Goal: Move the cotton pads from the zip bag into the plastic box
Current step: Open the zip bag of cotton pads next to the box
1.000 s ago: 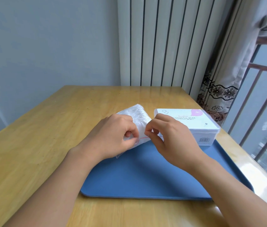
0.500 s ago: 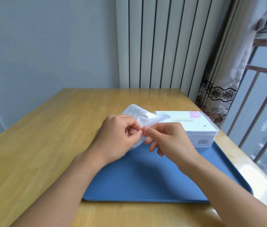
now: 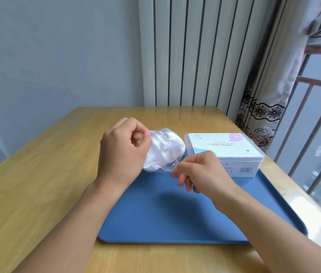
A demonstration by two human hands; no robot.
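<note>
**Zip bag being pulled open above the tray; box lid not yet lifted**

Both hands work the zip bag [image 3: 163,149] in the air, over the far left part of the blue tray [image 3: 175,213]. The left hand [image 3: 124,152] has fingers curled, pinching the bag's upper lip. The right hand [image 3: 199,170] pinches the nearer lip between thumb and forefinger, remaining fingers tucked under. The red zip line shows split between them, so the mouth looks partly open.

Cotton pads [image 3: 161,152] sit bunched inside the bag, white, none out yet.

The plastic box [image 3: 224,152] stands at the tray's far right corner, just beside the bag, lid apparently shut.

Risks, as I judge them:
- Thin film, two small pinches: a hard tug could slip a lip free or tear the seam.
- The mouth faces down toward the tray; once it gapes, pads may tumble out onto tray or tabletop [image 3: 37,184].
- With the lid closed and both hands occupied, the pads have nowhere to go until one hand lets go.

Writing: box lid reads "COSMETIC PUFF"; a smaller line above it is illegible. Barcode on the near side wall. No legible writing on the bag.
</note>
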